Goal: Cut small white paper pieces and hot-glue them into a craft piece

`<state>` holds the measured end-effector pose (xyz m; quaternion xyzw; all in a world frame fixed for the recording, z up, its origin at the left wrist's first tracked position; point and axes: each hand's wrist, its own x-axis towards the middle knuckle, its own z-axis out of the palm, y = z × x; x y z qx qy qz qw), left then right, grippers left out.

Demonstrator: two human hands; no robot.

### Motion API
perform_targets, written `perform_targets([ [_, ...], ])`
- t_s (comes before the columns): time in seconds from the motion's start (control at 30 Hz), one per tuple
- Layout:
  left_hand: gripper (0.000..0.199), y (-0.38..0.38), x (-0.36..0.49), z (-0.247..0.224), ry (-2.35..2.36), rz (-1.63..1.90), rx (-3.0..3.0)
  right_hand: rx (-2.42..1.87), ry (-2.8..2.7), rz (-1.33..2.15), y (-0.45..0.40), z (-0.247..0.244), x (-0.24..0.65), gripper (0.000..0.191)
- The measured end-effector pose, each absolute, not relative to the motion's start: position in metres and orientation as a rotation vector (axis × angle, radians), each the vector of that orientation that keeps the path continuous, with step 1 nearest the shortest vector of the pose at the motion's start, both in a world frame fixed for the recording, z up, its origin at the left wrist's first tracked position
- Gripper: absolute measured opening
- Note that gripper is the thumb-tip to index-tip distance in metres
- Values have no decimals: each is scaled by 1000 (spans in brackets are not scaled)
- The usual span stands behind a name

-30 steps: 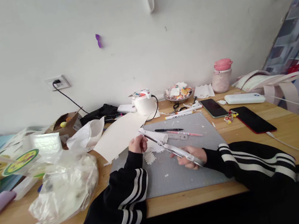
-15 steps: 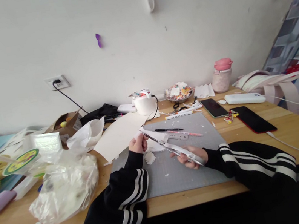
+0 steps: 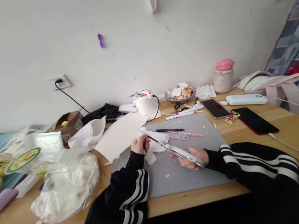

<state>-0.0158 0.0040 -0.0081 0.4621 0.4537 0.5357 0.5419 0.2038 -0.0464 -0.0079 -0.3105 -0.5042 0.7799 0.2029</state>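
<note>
My right hand (image 3: 193, 157) is wrapped round a pair of scissors (image 3: 179, 151) with pale handles, its blades pointing up and left. At the blade tips, my left hand (image 3: 141, 144) pinches a small white piece of paper (image 3: 142, 130), mostly hidden by the fingers. Below the left hand, a white scallop-edged paper piece (image 3: 151, 158) lies on the grey cutting mat (image 3: 189, 176). A black pen (image 3: 169, 130), a pink pen (image 3: 190, 134) and a clear ruler (image 3: 179, 136) rest on the mat beyond the scissors.
A large white sheet (image 3: 121, 134) lies behind my left hand, near a white pot (image 3: 146, 105). A crumpled plastic bag (image 3: 67, 187) is at left. Phones (image 3: 256, 120), a power bank (image 3: 246, 99), a pink-lidded bottle (image 3: 223, 76) and a bowl of scraps (image 3: 180, 92) stand right and behind.
The whole view has shifted slightly. Both hands keep nearly the same place and grip, with the scissors still at the left fingertips.
</note>
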Motion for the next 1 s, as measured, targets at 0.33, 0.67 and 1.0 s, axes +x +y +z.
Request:
perform_targets([
  [0.33,29,3,-16,-7,1061,1274,1108,-909,-1382,2209,-46,-8,204,46],
  [0.67,36,4,-19,-8,1006,1334,1045,-991,-1312,2209,-48,-7,204,38],
  [1.0,40,5,-19,-12,1017,1247,1151,-906,-1447,2072,-52,-9,203,44],
])
